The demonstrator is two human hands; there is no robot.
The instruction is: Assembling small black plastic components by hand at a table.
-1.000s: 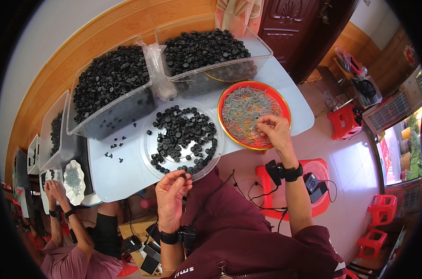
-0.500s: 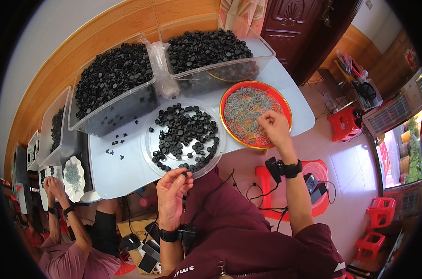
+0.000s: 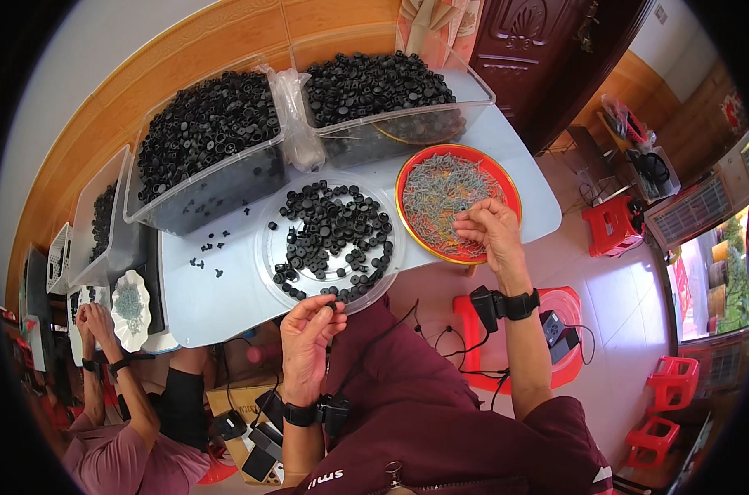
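Note:
My left hand (image 3: pixel 310 334) pinches a small round black plastic cap (image 3: pixel 331 306) between thumb and fingertips. It is just in front of the near rim of a clear round tray (image 3: pixel 269 272), on which many black caps (image 3: pixel 329 227) lie in a loose heap. Over the near right part of a red round tray (image 3: pixel 512 191) with a gold rim, my right hand (image 3: pixel 494 231) has its thumb and fingers drawn together. Thin grey screws (image 3: pixel 440 186) fill that tray. Whether a screw is between my right fingertips is too small to make out.
Clear bins (image 3: pixel 209 177) of black parts stand along the table's back, a crumpled plastic bag (image 3: pixel 296 124) between two of them. Several small black pieces (image 3: pixel 212 246) lie loose on the table (image 3: pixel 201 305). At left a co-worker's hands (image 3: pixel 96 326) work beside a white scalloped dish (image 3: pixel 130 309).
My right hand has shifted slightly right and down over the screws. My left hand stays nearly in place with the cap. The whole view has moved a little.

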